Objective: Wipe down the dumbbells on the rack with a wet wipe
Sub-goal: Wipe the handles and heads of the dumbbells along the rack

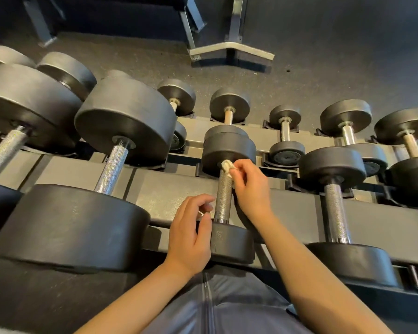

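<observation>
Now we are pinching the wet wipe (226,165) in our right hand (250,186) at the handle's far end on the middle dumbbell (223,198); our left hand (191,233), fingers loosely curled, is steadying its near head. Neighbouring dumbbells on the rack (179,191) likely remain.

Matt black, rubber-like heads cap the dumbbell (227,189), whose shiny metal handle (223,194) is roughened by knurling. A crumpled, soft white wet wipe (227,167) lies against it, above the rack (169,189) of dull grey painted metal and a speckled, rough dark floor (323,56).
</observation>
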